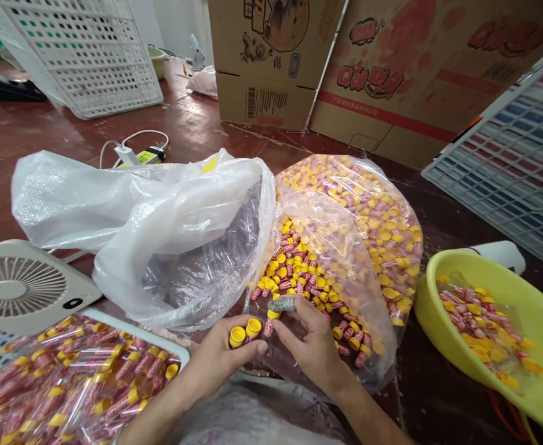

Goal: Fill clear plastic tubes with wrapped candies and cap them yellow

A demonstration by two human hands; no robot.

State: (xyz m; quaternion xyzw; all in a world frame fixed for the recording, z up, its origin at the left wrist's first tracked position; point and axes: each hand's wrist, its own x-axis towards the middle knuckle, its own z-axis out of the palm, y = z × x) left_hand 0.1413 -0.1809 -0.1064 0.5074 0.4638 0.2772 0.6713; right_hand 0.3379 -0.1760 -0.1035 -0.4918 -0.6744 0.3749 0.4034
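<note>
My left hand [222, 355] is closed round two small yellow caps [244, 332], held between thumb and fingers. My right hand [309, 346] pinches a red-and-white candy tube with a yellow cap [270, 322]; its forefinger wears a grey finger cot [282, 304]. Both hands meet just in front of an open clear bag of yellow-capped candy tubes [345, 247]. To the left of that bag lies a second clear bag of empty transparent tubes [183, 247].
A white tray of filled tubes [67, 377] sits at lower left beside a small white fan [21, 287]. A yellow basin of tubes [488, 321] stands right. Cardboard boxes [377, 68], a white crate [86, 55], a grid rack [516, 148] and a power strip [136, 156] lie behind.
</note>
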